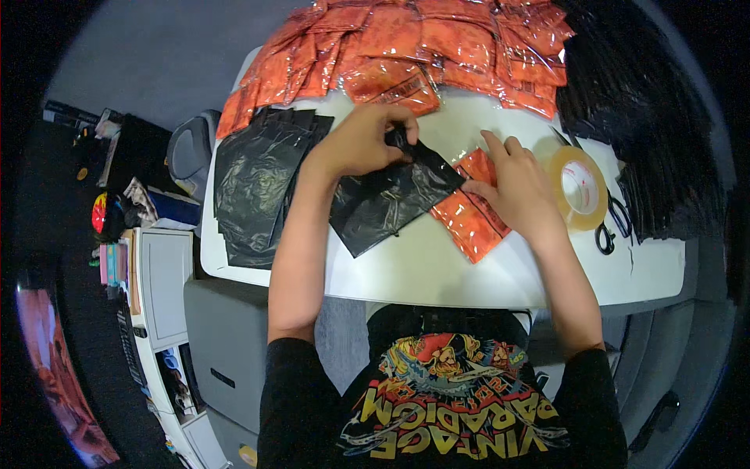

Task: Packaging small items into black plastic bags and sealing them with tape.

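A black plastic bag (391, 196) slants over the white table, its upper end pinched between the thumb and fingers of my left hand (369, 140). My right hand (518, 184) lies over an orange packet in clear, shiny film (471, 234), with thumb and fingers apart. The right thumb tip is at the bag's right corner; whether it presses on the bag, I cannot tell. Part of the packet is hidden beneath that hand. Left of my left forearm is a stack of flat black plastic bags (258, 187).
Many film-wrapped orange packets (398, 35) cover the far side of the white table (375, 281). A roll of clear tape (577, 187) lies right of my right hand, partly over black-handled scissors (618, 220). A dark pile of black plastic (650, 129) fills the right side. A grey chair (225, 352) stands at left.
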